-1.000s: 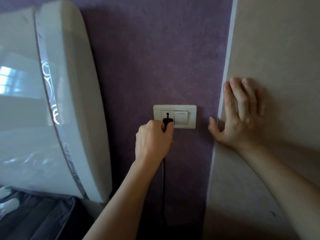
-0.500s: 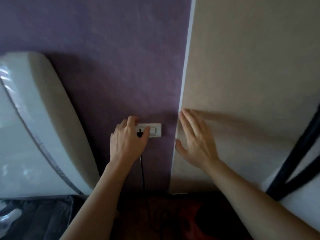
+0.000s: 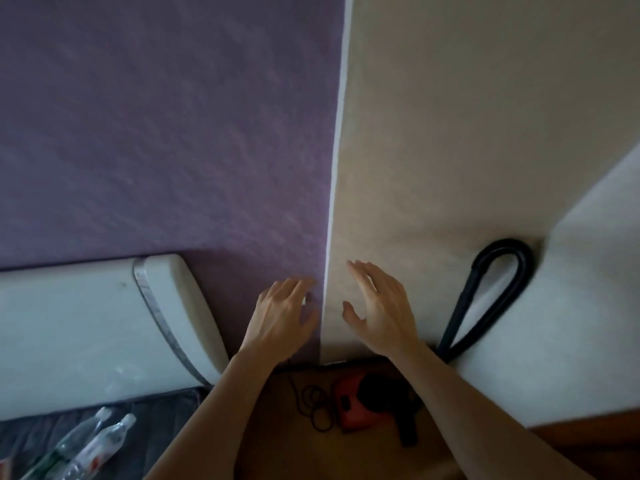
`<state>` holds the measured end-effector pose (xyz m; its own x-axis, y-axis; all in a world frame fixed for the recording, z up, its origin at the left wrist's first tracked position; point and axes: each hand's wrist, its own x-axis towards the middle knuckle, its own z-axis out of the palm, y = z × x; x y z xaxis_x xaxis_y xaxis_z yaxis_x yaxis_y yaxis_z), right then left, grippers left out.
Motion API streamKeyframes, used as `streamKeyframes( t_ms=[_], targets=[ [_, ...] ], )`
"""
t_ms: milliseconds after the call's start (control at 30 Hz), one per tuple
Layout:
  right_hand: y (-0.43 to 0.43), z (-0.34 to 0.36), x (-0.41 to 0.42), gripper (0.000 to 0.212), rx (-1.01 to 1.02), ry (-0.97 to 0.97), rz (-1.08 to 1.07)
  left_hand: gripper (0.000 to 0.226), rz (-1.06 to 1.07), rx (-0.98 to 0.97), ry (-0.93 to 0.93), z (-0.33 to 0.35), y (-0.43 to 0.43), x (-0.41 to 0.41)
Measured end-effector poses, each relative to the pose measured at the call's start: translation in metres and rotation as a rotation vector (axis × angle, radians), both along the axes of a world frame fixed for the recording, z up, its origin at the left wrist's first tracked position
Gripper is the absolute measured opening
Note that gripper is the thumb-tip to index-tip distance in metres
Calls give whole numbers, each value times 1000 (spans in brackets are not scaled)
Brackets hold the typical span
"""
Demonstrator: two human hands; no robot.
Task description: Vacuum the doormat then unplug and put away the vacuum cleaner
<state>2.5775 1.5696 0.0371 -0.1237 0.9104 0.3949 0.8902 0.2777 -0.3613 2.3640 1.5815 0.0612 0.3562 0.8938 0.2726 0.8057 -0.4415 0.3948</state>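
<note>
1 vacuum (image 3: 349, 408), seemingly below right hand's (image 3: 381, 311) fingers (image 3: 362, 273)

Left hand (image 3: 280, 317) on left wall (image 3: 173, 133), right hand (image 3: 377, 313) at right wall (image 3: 467, 133), corner strip (image 3: 334, 188) between. Headboard (image 3: 173, 306) left of left hand, against left wall; bed (image 3: 166, 427) before it, bottles (image 3: 104, 441) on bed. Vacuum cleaner (image 3: 353, 403) on floor (image 3: 277, 445) below hands, cord (image 3: 313, 396) coiled just left. Hose (image 3: 502, 242) loops up right wall, right of right hand.

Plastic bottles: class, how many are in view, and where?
2. The first bottle lies bottom left on the dark fabric; the second bottle lies just right of it. Others may sit beyond the frame.
</note>
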Motion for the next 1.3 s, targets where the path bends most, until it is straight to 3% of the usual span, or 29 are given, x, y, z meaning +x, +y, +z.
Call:
streamKeyframes(
  t_ms=[300, 600, 900, 1300],
  targets=[
    [-123, 17, 59, 65, -106, 17, -274, 44, -211, -51, -136, 10, -35, 48],
    [-165, 12, 133, 62, -128, 13, -479, 43, -329, -65, -159, 10, -22, 138],
    [-103, -39, 217, 53, -224, 16, -518, 41, -328, -179, -153, -21, 35, 202],
    [40, -107, 316, 64, -519, 173, -531, 46, -324, -243, 152, -65, 130, 313]
  ],
)
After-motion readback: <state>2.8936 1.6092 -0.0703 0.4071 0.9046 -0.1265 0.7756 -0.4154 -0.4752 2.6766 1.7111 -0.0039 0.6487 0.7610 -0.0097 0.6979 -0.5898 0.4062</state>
